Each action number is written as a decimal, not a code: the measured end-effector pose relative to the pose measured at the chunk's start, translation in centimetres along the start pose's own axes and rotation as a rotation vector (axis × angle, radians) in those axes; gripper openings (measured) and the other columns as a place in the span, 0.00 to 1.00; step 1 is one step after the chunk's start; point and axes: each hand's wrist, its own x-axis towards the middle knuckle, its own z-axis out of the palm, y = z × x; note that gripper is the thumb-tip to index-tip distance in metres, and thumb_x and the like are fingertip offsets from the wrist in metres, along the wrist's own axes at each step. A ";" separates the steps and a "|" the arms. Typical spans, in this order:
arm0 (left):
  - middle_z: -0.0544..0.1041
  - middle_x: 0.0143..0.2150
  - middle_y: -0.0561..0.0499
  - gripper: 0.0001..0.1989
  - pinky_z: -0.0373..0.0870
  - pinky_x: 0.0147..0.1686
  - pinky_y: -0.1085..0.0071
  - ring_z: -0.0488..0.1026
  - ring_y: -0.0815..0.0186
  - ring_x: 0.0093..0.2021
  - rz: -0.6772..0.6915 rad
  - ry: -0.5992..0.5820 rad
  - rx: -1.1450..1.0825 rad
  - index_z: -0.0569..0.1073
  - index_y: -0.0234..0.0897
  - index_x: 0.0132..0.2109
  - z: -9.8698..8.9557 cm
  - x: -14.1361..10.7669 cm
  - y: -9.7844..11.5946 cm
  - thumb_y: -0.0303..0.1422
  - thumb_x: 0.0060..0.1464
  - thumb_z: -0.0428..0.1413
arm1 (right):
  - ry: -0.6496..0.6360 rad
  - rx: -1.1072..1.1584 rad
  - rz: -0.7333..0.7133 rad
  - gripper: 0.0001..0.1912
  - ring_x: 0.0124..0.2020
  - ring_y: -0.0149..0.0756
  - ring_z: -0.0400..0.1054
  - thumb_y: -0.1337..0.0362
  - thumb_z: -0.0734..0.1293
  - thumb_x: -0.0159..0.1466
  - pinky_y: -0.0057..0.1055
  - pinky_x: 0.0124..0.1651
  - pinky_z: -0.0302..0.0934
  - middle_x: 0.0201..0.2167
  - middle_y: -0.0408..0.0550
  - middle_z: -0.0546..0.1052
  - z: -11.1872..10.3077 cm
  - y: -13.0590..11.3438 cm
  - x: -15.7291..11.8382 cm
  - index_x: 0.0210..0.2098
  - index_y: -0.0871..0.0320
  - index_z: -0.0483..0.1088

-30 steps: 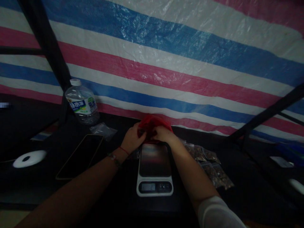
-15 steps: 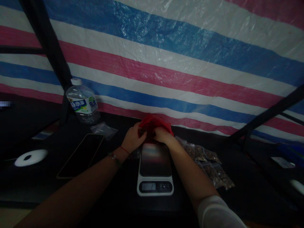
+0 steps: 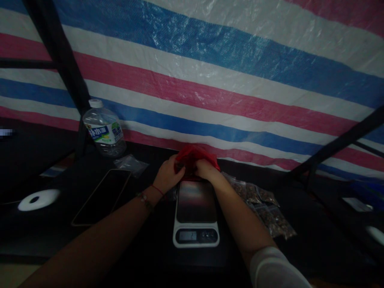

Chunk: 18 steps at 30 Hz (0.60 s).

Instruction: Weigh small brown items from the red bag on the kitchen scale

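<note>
A red plastic bag (image 3: 196, 153) stands open behind a white kitchen scale (image 3: 196, 204). My left hand (image 3: 168, 174) is closed on the bag's left edge, thumb toward the opening. My right hand (image 3: 205, 170) reaches into the mouth of the bag; its fingers are hidden inside, and so is what they touch. Between my forearms, the scale's metal plate is bare and its lit display appears to read 27. To the right of my right forearm lie several small clear bags (image 3: 271, 218) filled with brown bits.
On the left are a phone (image 3: 103, 196), a clear plastic bag (image 3: 132, 165), a large clear bottle (image 3: 105, 130) and a white oval object (image 3: 39, 199). A striped plastic sheet (image 3: 210, 88) hangs behind the black table, between dark metal posts (image 3: 58, 56).
</note>
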 end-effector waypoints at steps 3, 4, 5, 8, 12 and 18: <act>0.76 0.45 0.44 0.25 0.70 0.46 0.62 0.75 0.57 0.44 0.009 -0.019 0.008 0.64 0.35 0.56 0.1 0.0 0.0 0.36 0.52 0.56 | 0.110 0.077 -0.048 0.11 0.36 0.37 0.73 0.72 0.66 0.57 0.27 0.37 0.60 0.36 0.53 0.80 -0.5 0.5 0.0 0.39 0.61 0.77; 0.76 0.44 0.44 0.25 0.70 0.47 0.61 0.75 0.57 0.44 0.022 -0.029 0.009 0.64 0.35 0.56 0.1 0.0 -0.1 0.36 0.52 0.56 | 0.188 0.117 -0.073 0.11 0.37 0.37 0.72 0.72 0.65 0.58 0.28 0.39 0.61 0.37 0.53 0.79 -0.8 0.4 -0.1 0.39 0.61 0.77; 0.77 0.43 0.44 0.26 0.70 0.47 0.61 0.75 0.56 0.44 0.038 -0.039 0.009 0.64 0.34 0.57 0.1 0.0 -0.1 0.36 0.51 0.56 | 0.279 0.161 -0.106 0.11 0.38 0.37 0.72 0.72 0.65 0.59 0.28 0.41 0.61 0.37 0.52 0.79 -1.0 0.3 -0.2 0.39 0.61 0.77; 0.77 0.44 0.44 0.28 0.69 0.48 0.61 0.75 0.56 0.45 0.067 -0.053 0.011 0.63 0.34 0.58 0.2 0.0 -0.2 0.35 0.50 0.57 | 0.506 0.299 -0.253 0.10 0.43 0.37 0.70 0.71 0.65 0.60 0.30 0.47 0.60 0.41 0.51 0.78 -1.5 -0.7 -0.7 0.40 0.60 0.76; 0.76 0.46 0.42 0.27 0.70 0.48 0.60 0.74 0.55 0.46 0.053 -0.052 0.012 0.63 0.33 0.57 0.1 0.1 -0.1 0.36 0.50 0.57 | 0.475 0.391 -0.393 0.11 0.42 0.36 0.71 0.71 0.66 0.61 0.31 0.48 0.61 0.40 0.50 0.78 -1.4 -2.1 -1.2 0.42 0.59 0.76; 0.76 0.47 0.43 0.24 0.70 0.48 0.60 0.74 0.56 0.46 0.014 0.012 -0.036 0.66 0.35 0.55 -0.1 0.2 0.0 0.35 0.52 0.56 | 0.530 0.419 -0.337 0.12 0.45 0.36 0.70 0.73 0.63 0.62 0.32 0.51 0.61 0.42 0.49 0.79 -1.3 -1.4 -0.8 0.41 0.59 0.77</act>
